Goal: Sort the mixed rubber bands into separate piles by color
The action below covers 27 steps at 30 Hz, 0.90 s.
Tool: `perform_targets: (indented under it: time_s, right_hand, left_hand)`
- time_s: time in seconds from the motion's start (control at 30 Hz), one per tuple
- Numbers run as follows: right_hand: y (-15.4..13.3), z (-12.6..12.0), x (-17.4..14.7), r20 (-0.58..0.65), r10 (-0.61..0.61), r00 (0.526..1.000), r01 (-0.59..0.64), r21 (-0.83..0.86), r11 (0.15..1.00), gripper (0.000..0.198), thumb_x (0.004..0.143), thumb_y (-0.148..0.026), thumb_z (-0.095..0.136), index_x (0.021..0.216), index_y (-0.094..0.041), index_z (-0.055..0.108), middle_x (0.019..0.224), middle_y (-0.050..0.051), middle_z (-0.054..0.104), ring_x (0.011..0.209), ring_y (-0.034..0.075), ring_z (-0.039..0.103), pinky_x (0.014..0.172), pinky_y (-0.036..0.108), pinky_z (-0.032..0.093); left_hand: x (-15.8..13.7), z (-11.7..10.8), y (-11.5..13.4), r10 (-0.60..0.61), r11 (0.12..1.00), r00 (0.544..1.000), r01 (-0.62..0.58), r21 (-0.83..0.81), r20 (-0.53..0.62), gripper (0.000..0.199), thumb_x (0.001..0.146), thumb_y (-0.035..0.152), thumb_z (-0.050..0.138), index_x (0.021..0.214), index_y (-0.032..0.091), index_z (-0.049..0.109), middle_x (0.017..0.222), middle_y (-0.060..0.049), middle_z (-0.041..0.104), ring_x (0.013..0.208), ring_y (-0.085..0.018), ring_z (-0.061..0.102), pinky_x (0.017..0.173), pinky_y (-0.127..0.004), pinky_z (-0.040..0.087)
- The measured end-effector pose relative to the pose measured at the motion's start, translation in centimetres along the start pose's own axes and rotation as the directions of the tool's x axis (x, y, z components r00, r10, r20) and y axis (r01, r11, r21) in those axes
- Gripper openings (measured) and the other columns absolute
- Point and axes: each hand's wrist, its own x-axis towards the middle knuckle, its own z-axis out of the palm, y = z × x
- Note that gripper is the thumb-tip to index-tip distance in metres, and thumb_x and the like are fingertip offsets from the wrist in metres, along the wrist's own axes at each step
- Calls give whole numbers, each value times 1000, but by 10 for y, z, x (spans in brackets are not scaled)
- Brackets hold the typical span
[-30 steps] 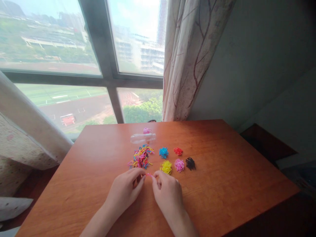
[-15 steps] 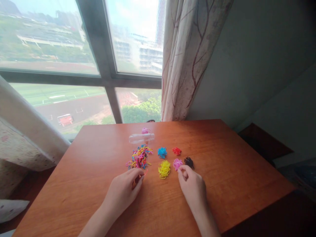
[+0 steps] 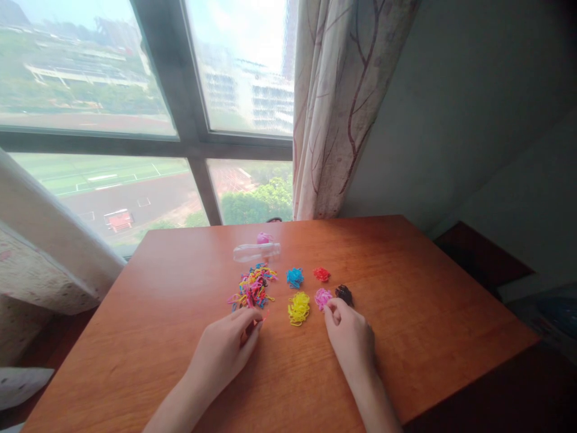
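Observation:
Just in front of the mixed heap of coloured rubber bands [image 3: 253, 286], my left hand [image 3: 228, 341] is closed in a pinch. A thin red rubber band [image 3: 265, 315] pokes out from its fingertips. My right hand [image 3: 354, 337] is also pinched, its fingertips at the near edge of the pink pile [image 3: 323, 297]. Whether anything is between those fingers is hidden. The black pile [image 3: 344, 294] lies just beyond its knuckles. Between my hands is the yellow pile [image 3: 298, 309], with the blue pile [image 3: 295, 277] behind it and the red pile [image 3: 321, 274] farther right.
A clear plastic bag or sleeve [image 3: 256, 252] lies behind the heap, with a pink-purple object [image 3: 264, 238] beside it. All rest on a brown wooden table [image 3: 180, 270] that meets a window and a patterned curtain [image 3: 333, 108].
The view has shifted slightly. Both hands keep nearly the same pose, and the piles look unchanged.

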Motion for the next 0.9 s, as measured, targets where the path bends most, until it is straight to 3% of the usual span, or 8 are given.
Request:
perform_targets:
  time_s: [0.23, 0.4, 0.53, 0.67, 0.9]
  right_hand:
    - [-8, -2, -15, -40, -104, 994, 108, 151, 983, 25, 95, -31, 47, 83, -22, 66, 58, -1, 60, 52, 14, 55, 53, 24, 30]
    - [-17, 7, -38, -2, -217, 976, 210, 261, 942, 24, 97, -25, 45, 82, -21, 63, 61, -2, 60, 53, 13, 56, 55, 22, 34]
    - [-20, 10, -45, 51, -227, 973, 201, 309, 930, 21, 95, -23, 46, 82, -21, 62, 63, -2, 60, 56, 13, 57, 57, 22, 34]
    - [-20, 9, -42, 103, -223, 969, 174, 356, 918, 18, 93, -21, 48, 82, -21, 61, 62, -3, 59, 55, 13, 56, 57, 22, 33]
    - [-22, 8, -40, 75, -219, 973, 177, 371, 912, 18, 92, -20, 49, 80, -21, 62, 59, -4, 56, 52, 12, 53, 56, 21, 34]
  left_hand:
    - [12, -6, 12, 47, 999, 999, -47, 23, -17, 21, 94, 24, 42, 87, 23, 62, 74, 1, 68, 58, -11, 59, 55, -20, 41]
    - [46, -10, 35, 141, 988, 990, -142, 65, 16, 21, 93, 22, 43, 90, 22, 63, 78, 0, 70, 64, -12, 62, 56, -21, 41]
    - [89, -5, 53, 171, 966, 978, -191, 173, 121, 21, 93, 19, 43, 95, 22, 64, 87, -3, 71, 77, -16, 67, 63, -23, 45]
    - [126, 8, 66, 193, 949, 967, -227, 218, 166, 24, 94, 23, 43, 89, 19, 66, 87, -6, 71, 75, -20, 69, 60, -26, 46]
    - [152, 28, 72, 220, 922, 943, -285, 262, 250, 19, 90, 17, 49, 91, 17, 68, 88, -11, 69, 80, -23, 70, 66, -30, 49]
